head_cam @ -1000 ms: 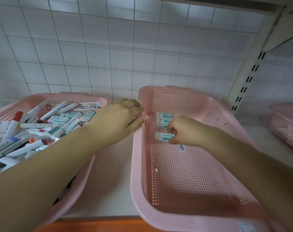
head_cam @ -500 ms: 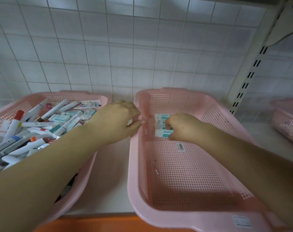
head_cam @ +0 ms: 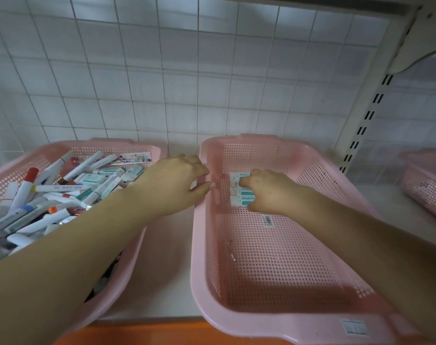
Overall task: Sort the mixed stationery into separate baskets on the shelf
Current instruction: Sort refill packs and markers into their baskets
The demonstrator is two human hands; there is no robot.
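Observation:
Two pink mesh baskets stand side by side on the white shelf. The left basket (head_cam: pixel 127 143) is heaped with markers (head_cam: pixel 50 188), pens and boxed erasers. The right basket (head_cam: pixel 261 322) holds only a few white-and-teal erasers (head_cam: pixel 239 201) stacked near its far left corner. My right hand (head_cam: pixel 269 190) lies over those erasers with its fingers curled onto them, hiding most of them. My left hand (head_cam: pixel 172 180) reaches across the gap and pinches the right basket's left rim between thumb and fingers.
A third pink basket (head_cam: pixel 426 180) stands at the far right behind a slotted shelf upright (head_cam: pixel 368 113). A white tiled wall backs the shelf. The shelf's orange front edge (head_cam: pixel 137 332) runs along the bottom. A barcode sticker (head_cam: pixel 268 221) lies on the right basket's floor.
Both hands stay where they were, the left on the rim and the right on the erasers. The view has shifted slightly.

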